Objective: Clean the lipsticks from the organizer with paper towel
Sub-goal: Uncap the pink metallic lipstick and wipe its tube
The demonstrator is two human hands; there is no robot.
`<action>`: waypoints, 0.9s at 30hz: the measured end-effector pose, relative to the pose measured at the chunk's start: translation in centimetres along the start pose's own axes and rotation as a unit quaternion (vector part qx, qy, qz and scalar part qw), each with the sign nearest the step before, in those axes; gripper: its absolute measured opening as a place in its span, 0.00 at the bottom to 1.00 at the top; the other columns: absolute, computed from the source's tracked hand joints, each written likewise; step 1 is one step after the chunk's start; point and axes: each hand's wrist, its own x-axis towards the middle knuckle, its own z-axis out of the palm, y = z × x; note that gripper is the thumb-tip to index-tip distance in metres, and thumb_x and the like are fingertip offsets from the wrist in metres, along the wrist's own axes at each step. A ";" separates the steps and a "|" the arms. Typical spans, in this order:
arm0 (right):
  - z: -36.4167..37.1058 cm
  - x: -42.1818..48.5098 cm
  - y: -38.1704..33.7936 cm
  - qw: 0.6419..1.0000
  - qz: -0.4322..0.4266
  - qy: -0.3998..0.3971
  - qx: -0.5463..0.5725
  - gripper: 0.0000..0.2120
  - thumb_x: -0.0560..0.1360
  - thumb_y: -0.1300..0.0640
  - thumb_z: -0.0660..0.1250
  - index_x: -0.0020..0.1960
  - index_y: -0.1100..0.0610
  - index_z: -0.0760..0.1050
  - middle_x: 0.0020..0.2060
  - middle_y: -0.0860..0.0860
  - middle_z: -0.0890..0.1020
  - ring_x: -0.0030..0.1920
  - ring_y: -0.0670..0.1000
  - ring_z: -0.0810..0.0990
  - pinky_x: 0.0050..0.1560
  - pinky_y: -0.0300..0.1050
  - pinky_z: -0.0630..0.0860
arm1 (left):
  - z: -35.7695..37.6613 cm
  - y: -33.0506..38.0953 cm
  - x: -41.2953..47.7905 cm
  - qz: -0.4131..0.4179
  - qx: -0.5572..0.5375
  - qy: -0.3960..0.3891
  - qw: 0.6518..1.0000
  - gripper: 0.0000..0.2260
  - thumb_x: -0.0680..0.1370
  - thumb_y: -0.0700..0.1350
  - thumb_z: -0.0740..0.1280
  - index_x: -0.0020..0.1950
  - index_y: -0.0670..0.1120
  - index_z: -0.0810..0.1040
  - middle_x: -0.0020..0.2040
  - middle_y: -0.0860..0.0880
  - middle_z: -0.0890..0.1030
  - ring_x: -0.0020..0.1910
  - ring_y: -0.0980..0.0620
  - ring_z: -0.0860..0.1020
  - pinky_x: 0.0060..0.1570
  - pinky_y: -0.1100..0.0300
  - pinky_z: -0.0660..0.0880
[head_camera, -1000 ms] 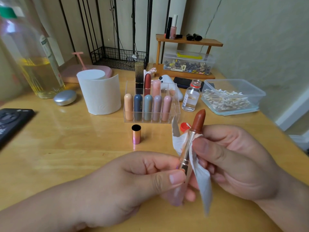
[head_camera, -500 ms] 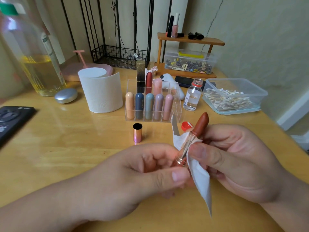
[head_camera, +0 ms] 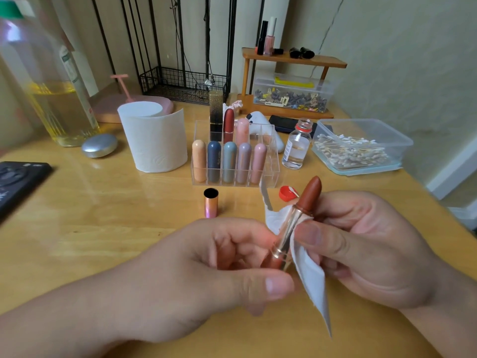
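Observation:
An uncapped brown-red lipstick (head_camera: 308,196) with a gold tube is held tilted over the table's front. My left hand (head_camera: 219,275) grips its base between thumb and fingers. My right hand (head_camera: 361,244) pinches a piece of white paper towel (head_camera: 309,277) against the gold tube, the thumb on top. The lipstick's pink-gold cap (head_camera: 211,202) stands upright on the table. Behind it the clear organizer (head_camera: 271,161) holds several capped lipsticks in two rows. A roll of paper towel (head_camera: 154,140) stands left of the organizer.
A big bottle of yellow liquid (head_camera: 51,94) and a silver compact (head_camera: 99,146) stand far left. A small clear bottle (head_camera: 296,146), its red cap (head_camera: 286,193) and a tub of cotton swabs (head_camera: 361,148) lie right. A wooden shelf (head_camera: 294,60) stands behind, a dark device (head_camera: 18,182) at the left edge.
The lipstick has tilted further right and its tube has turned between my fingers. My right thumb has slid along the towel on the gold tube. Both hands moved slightly right.

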 end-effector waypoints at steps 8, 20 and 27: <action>-0.1 -0.1 0.0 1.000 0.001 -0.002 -0.003 0.12 0.70 0.49 0.76 0.43 0.58 0.82 0.27 0.52 0.73 0.25 0.45 0.66 0.25 0.33 0.64 | 0.8 -0.3 -0.2 0.017 0.066 0.106 0.992 0.11 0.66 0.46 0.80 0.40 0.44 0.82 0.34 0.43 0.82 0.33 0.45 0.80 0.38 0.55 0.78; -0.2 0.0 0.0 1.000 0.005 -0.009 0.002 0.12 0.70 0.48 0.76 0.43 0.57 0.83 0.28 0.50 0.75 0.25 0.43 0.69 0.25 0.32 0.65 | 0.3 0.1 0.1 -0.009 0.019 -0.030 0.999 0.06 0.78 0.40 0.67 0.47 0.38 0.82 0.40 0.40 0.83 0.39 0.51 0.80 0.44 0.56 0.77; 0.2 -0.1 0.2 1.000 0.001 -0.009 0.004 0.11 0.70 0.48 0.75 0.42 0.56 0.83 0.27 0.51 0.74 0.25 0.46 0.66 0.24 0.34 0.64 | 1.1 -0.4 -0.3 0.025 0.081 0.131 0.988 0.16 0.61 0.42 0.83 0.38 0.43 0.77 0.32 0.44 0.80 0.30 0.48 0.76 0.32 0.56 0.76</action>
